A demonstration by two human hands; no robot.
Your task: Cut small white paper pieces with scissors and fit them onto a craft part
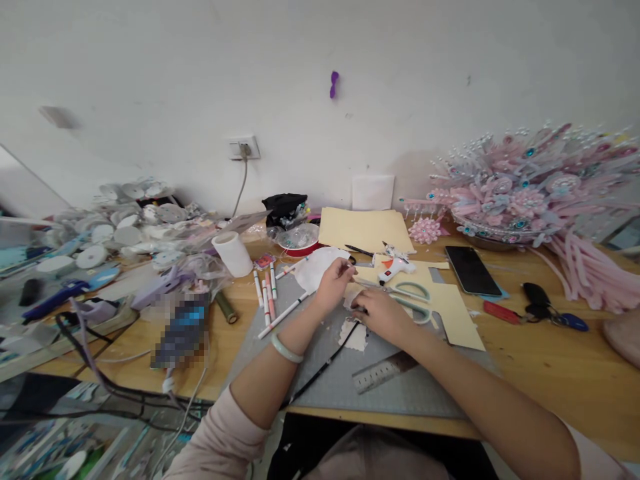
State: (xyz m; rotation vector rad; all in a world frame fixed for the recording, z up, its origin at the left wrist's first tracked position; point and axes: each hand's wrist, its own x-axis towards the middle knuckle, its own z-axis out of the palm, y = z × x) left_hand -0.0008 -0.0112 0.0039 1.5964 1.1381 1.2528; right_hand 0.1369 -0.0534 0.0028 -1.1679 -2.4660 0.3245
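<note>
My left hand [334, 288] is raised over the grey cutting mat, its thumb and fingertips pinched together. Whatever they hold is too small to make out. Facing it, my right hand [383, 315] has its fingers curled inward, their grip partly hidden. A small pale piece [353, 297] shows between the two hands. Just below lies a cream scalloped paper cutout [354, 335], crossed by a black cord [323, 368] that runs to the table's front edge. Green-handled scissors [411, 291] and a white glue gun [397, 269] lie beyond my right hand. A steel ruler [384, 371] is under my right forearm.
Several markers [267, 297] and a white cylinder [233, 253] stand left of the mat [320, 390]. Cut yellow card [457, 320], a phone [473, 270] and keys [537, 303] are at right. A pink beaded arrangement [520, 193] fills the back right; cables and clutter crowd the left.
</note>
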